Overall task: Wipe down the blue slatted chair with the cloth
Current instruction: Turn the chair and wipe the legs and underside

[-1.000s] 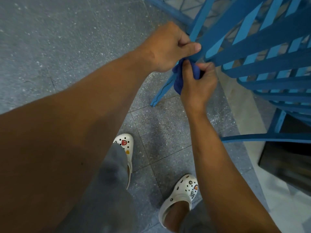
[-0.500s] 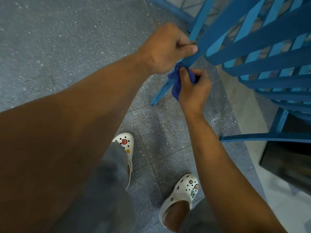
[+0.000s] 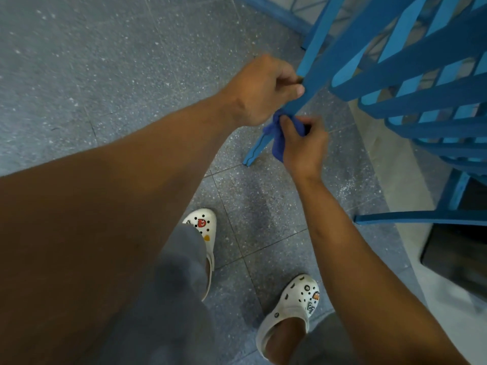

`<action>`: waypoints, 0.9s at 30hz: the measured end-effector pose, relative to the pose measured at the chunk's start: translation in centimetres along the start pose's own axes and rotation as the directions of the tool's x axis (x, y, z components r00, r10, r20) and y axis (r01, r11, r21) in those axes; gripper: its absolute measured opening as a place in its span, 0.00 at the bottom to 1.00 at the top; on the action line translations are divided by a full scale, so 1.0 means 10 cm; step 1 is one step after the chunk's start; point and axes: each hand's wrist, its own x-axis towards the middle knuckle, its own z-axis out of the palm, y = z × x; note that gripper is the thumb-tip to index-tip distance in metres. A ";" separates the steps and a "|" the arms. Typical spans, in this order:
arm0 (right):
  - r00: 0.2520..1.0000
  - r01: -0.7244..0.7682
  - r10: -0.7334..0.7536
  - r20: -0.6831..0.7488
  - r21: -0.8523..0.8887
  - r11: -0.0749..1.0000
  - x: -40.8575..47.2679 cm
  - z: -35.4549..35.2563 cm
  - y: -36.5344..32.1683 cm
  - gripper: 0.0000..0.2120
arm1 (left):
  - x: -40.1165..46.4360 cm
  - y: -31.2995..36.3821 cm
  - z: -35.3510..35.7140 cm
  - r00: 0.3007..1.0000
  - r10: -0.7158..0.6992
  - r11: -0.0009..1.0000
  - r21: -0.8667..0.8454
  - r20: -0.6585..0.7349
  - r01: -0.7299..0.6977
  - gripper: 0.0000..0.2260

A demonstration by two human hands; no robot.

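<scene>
On the speckled grey tile floor (image 3: pixel 110 75), the blue slatted chair (image 3: pixel 411 83) stands tipped, one leg (image 3: pixel 266 140) slanting down to the tiles just ahead of the person's white clogs (image 3: pixel 292 309). The left hand (image 3: pixel 263 88) is curled into a fist around the frame rail above that leg, thumb pressed against the wood, steadying the chair. Just below it, the right hand (image 3: pixel 303 143) is clenched about the dark blue cloth (image 3: pixel 275 138), which is bunched around the leg so that fabric sits between palm and paint. The chair looks rigid and fairly light for its bulk, judging by how easily one fist seems to hold it canted; its painted slats appear smooth, so a bare grip could slide, and the thick corner rail where the left hand sits is likely the safest hold. The narrow slats look thinner and probably should not bear the weight. The cloth is soft and limp, conforming to the leg's edges, and is best gathered in the palm as it is. No container shows; a dark flat object at the right edge is too blurred to identify.
</scene>
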 end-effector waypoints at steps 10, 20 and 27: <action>1.000 0.007 0.000 0.027 -0.253 0.967 0.19 0.04 0.51 0.12 | 0.18 -0.25 0.00 0.991 -0.062 0.992 0.120 0.119 0.048 0.10; 0.983 0.155 -0.171 -0.066 -0.195 0.968 0.19 -0.03 0.33 0.15 | 0.33 -0.28 -0.10 0.972 -0.071 0.992 0.120 0.226 0.044 0.17; 0.997 0.081 -0.080 0.016 -0.286 0.955 0.22 0.12 0.71 0.11 | 0.33 -0.37 -0.06 0.971 -0.085 0.996 0.045 0.224 0.077 0.15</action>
